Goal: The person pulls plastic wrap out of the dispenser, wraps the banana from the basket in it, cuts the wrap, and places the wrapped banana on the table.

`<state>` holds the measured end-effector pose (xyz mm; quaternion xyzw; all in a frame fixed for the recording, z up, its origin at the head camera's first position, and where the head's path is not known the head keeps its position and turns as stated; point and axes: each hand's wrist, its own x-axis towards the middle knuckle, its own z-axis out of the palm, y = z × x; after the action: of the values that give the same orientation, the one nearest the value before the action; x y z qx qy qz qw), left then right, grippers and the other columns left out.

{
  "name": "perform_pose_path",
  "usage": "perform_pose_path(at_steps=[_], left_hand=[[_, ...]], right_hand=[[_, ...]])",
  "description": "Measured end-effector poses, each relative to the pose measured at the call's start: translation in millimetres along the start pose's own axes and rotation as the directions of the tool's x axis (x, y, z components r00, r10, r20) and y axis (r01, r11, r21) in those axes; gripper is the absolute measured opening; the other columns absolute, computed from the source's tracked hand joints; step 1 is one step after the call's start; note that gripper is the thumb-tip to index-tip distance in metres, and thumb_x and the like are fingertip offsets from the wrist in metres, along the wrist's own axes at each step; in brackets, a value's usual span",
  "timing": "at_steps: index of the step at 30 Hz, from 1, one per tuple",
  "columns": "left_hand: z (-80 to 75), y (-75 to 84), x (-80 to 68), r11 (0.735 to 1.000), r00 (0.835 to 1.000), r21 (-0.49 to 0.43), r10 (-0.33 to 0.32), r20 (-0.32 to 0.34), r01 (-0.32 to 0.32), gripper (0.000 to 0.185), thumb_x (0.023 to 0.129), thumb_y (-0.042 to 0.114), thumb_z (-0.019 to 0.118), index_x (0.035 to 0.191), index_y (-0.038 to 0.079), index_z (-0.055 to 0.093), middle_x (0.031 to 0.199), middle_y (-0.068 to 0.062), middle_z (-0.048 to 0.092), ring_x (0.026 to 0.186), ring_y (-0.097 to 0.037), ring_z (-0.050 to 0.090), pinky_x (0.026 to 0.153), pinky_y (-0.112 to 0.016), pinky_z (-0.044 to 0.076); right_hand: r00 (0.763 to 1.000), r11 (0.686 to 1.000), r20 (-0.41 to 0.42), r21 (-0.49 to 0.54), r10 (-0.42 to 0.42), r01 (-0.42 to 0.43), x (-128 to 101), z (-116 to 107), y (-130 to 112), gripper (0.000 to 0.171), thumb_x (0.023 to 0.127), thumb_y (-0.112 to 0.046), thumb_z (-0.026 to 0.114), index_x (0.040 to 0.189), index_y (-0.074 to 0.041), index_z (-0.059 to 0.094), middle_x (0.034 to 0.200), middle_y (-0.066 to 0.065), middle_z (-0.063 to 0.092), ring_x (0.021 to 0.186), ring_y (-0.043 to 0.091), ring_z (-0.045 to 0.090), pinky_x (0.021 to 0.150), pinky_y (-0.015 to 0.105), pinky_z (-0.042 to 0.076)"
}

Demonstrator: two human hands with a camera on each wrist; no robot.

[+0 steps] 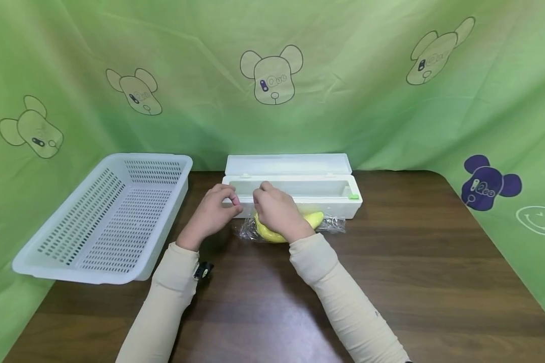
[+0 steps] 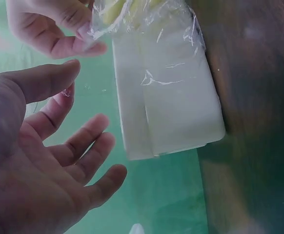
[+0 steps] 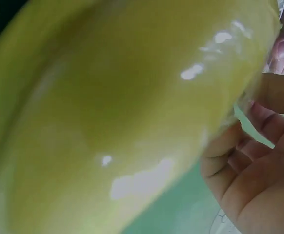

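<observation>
A yellow banana point(image 1: 315, 219), wrapped in clear plastic wrap point(image 1: 333, 224), is in front of a long white plastic-wrap dispenser point(image 1: 331, 209) whose lid stands up. My right hand point(image 1: 277, 209) reaches over the banana and pinches the wrap between thumb and fingers; in the right wrist view the glossy banana point(image 3: 112, 112) fills most of the picture. Left of it, my left hand point(image 1: 215, 212) has thumb and index finger together at the dispenser's left end. In the left wrist view a small glint of wrap shows between them, with the other fingers point(image 2: 95, 151) spread.
A white perforated basket point(image 1: 163, 242) stands at the left on the brown wooden table point(image 1: 418, 262). A green slider point(image 1: 353, 196) sits at the dispenser's right end. Green cloth point(image 1: 345, 101) with printed bear heads hangs behind and along both sides.
</observation>
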<state>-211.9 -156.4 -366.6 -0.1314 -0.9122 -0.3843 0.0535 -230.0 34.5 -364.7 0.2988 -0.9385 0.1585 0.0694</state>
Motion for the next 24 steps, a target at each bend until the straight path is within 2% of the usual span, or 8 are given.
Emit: perform_pose_path(at_steps=[5, 10, 14, 17, 21, 24], left_hand=[[-8.4, 4.0, -4.6, 0.999, 0.999, 0.027, 0.035, 0.033, -0.036, 0.013, 0.089, 0.010, 0.073, 0.083, 0.011, 0.061, 0.119, -0.013, 0.061, 0.118, -0.035, 0.053, 0.099, -0.049, 0.042], [-20.3, 9.0, -13.7, 0.997, 0.985, 0.035, 0.062, 0.161, -0.068, 0.012, 0.090, 0.009, 0.070, 0.083, 0.013, 0.061, 0.101, -0.005, 0.064, 0.101, -0.029, 0.060, 0.087, -0.043, 0.047], [-26.5, 12.4, -19.6, 0.996, 0.967, 0.049, 0.061, 0.247, -0.075, 0.012, 0.090, 0.007, 0.068, 0.083, 0.014, 0.061, 0.091, 0.000, 0.065, 0.088, -0.021, 0.059, 0.079, -0.037, 0.047], [-27.4, 15.0, -21.1, 0.994, 0.959, 0.065, 0.072, 0.276, -0.093, 0.012, 0.089, 0.007, 0.070, 0.084, 0.014, 0.062, 0.087, 0.000, 0.064, 0.083, -0.021, 0.057, 0.075, -0.036, 0.046], [-27.5, 18.3, -20.8, 0.993, 0.956, 0.061, 0.076, 0.284, -0.097, 0.012, 0.090, 0.008, 0.070, 0.085, 0.015, 0.062, 0.088, 0.000, 0.064, 0.084, -0.021, 0.056, 0.077, -0.037, 0.046], [-27.5, 19.4, -19.5, 0.994, 0.957, 0.050, 0.080, 0.278, -0.098, 0.013, 0.091, 0.007, 0.070, 0.085, 0.015, 0.061, 0.089, 0.000, 0.064, 0.086, -0.021, 0.057, 0.079, -0.037, 0.047]], right_hand=[[1.000, 0.997, -0.001, -0.080, -0.022, 0.022, -6, -1, -11, 0.004, 0.092, -0.006, 0.066, 0.092, -0.007, 0.062, 0.081, 0.004, 0.057, 0.067, 0.021, 0.057, 0.058, 0.036, 0.052], [0.999, 0.985, 0.007, -0.163, -0.054, 0.054, -19, -1, -32, 0.015, 0.084, -0.002, 0.071, 0.097, -0.008, 0.067, 0.075, 0.004, 0.058, 0.063, 0.021, 0.057, 0.051, 0.035, 0.051], [0.996, 0.983, -0.007, -0.161, -0.089, 0.086, -31, -3, -45, 0.016, 0.086, -0.005, 0.072, 0.101, -0.009, 0.069, 0.079, 0.004, 0.056, 0.060, 0.017, 0.053, 0.048, 0.032, 0.048], [0.997, 0.990, 0.040, -0.122, -0.068, 0.073, -38, -10, -44, 0.016, 0.092, -0.014, 0.073, 0.106, -0.007, 0.068, 0.085, 0.005, 0.058, 0.062, 0.015, 0.052, 0.050, 0.030, 0.048], [0.986, 1.000, 0.169, -0.005, -0.001, 0.002, -43, -26, -23, 0.036, 0.093, -0.028, 0.075, 0.120, -0.005, 0.066, 0.103, 0.008, 0.066, 0.081, 0.019, 0.062, 0.068, 0.034, 0.055], [0.974, 0.993, 0.218, 0.080, 0.063, -0.082, -49, -39, 6, 0.046, 0.094, -0.032, 0.073, 0.128, -0.004, 0.064, 0.119, 0.014, 0.066, 0.100, 0.026, 0.064, 0.088, 0.044, 0.053]])
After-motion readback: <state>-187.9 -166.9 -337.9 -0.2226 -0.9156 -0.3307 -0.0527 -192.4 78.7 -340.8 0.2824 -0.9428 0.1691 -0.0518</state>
